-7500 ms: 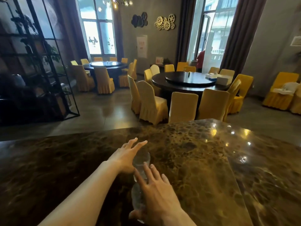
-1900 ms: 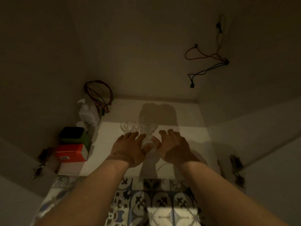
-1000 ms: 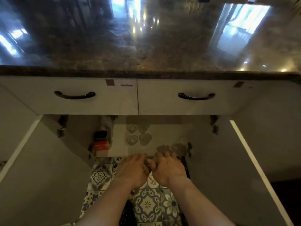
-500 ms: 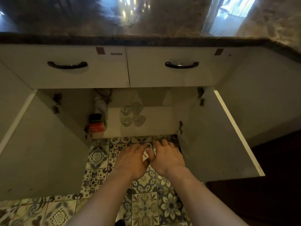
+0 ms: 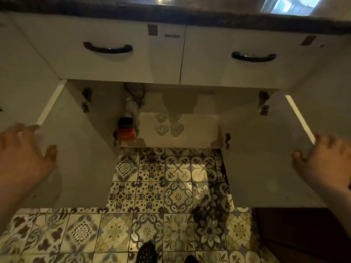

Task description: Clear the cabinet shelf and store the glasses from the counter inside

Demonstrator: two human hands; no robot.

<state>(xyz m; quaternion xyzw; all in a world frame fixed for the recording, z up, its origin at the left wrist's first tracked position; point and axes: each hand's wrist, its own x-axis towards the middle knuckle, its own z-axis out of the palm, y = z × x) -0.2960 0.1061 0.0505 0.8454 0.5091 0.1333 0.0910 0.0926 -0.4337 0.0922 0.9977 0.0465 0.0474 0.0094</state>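
Note:
Several clear glasses (image 5: pixel 167 124) stand close together on the white cabinet shelf (image 5: pixel 197 130), left of its middle. Both cabinet doors hang wide open. My left hand (image 5: pixel 24 154) rests with spread fingers on the outer edge of the left door (image 5: pixel 76 158). At the far right my right hand (image 5: pixel 326 158) lies the same way against the edge of the right door (image 5: pixel 266 160). Neither hand holds a glass.
A red box (image 5: pixel 126 134), a dark box and a white bottle (image 5: pixel 131 109) with cables sit at the shelf's left end. Two drawers with black handles (image 5: pixel 107 48) run under the dark stone counter edge (image 5: pixel 171 14). Patterned tiles (image 5: pixel 171 186) cover the floor.
My hands were together low in front of the shelf half a second ago. They have spread apart, each onto a door edge. My view has moved closer to the cabinet.

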